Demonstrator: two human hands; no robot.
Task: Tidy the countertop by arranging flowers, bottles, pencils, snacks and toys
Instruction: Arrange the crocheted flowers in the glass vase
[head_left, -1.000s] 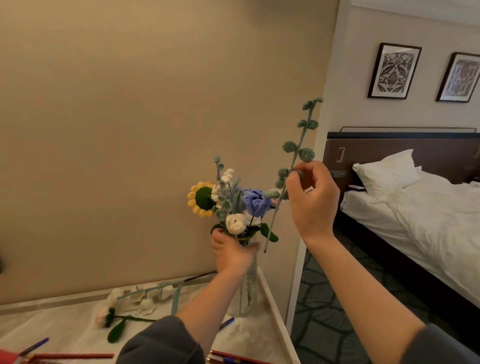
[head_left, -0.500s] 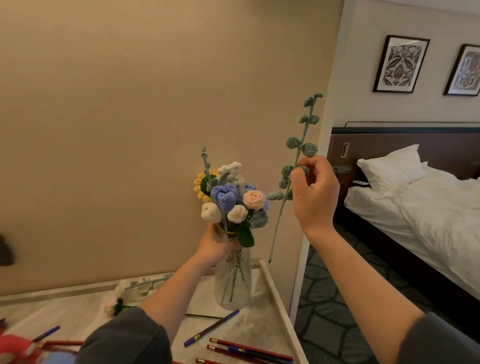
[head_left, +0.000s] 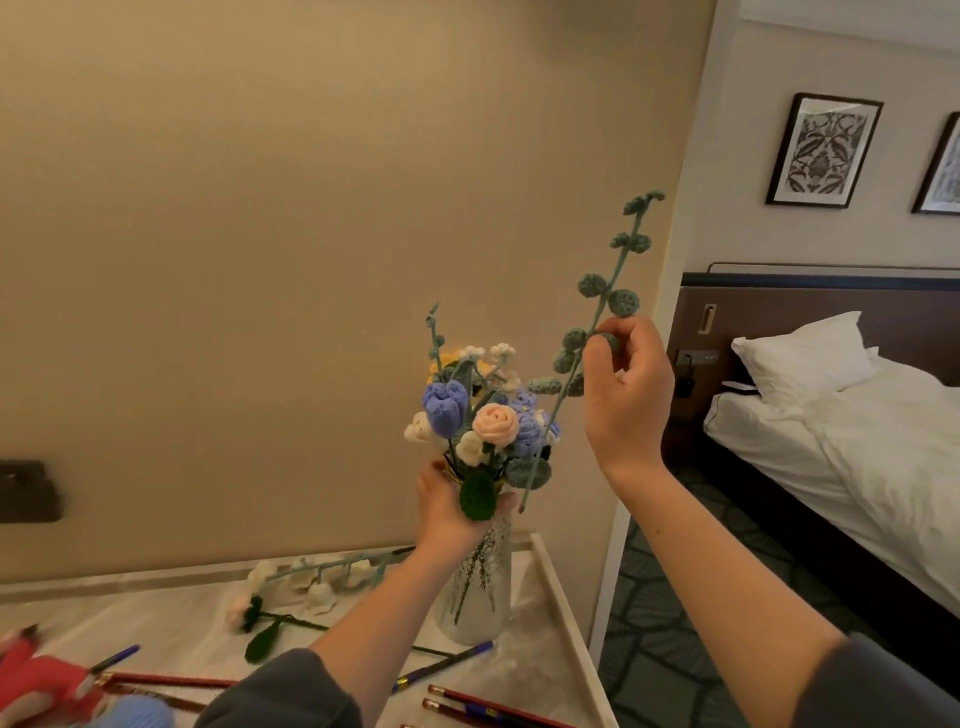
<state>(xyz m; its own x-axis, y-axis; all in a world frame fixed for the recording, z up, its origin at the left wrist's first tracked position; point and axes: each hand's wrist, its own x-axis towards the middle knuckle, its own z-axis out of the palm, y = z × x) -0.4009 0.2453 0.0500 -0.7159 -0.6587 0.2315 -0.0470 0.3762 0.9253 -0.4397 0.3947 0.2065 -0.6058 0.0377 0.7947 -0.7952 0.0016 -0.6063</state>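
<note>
Crocheted eucalyptus sprig (head_left: 622, 301) brought to the vase mouth, not yet inserted.

Against the frame half a second earlier, the sprig leaned further left and its lower tip had closed in from right of the glass vase (head_left: 475, 597) to just beside the rim, near the left thumb. The right grip (head_left: 626, 400) pinched the sprig mid-stem between thumb and fingertips. The left grip (head_left: 452, 512) was curled round the vase neck under the crocheted bouquet (head_left: 496, 423), as before. The vase stood on the table (head_left: 566, 623) near its right edge, with carpeted floor beyond and the wall behind. Open air lay above and right of the bouquet. Loose crocheted flowers (head_left: 311, 582) lay left of the vase, pencils (head_left: 493, 706) in front of it, and a blurred red toy (head_left: 47, 680) sat at the lower left.
</note>
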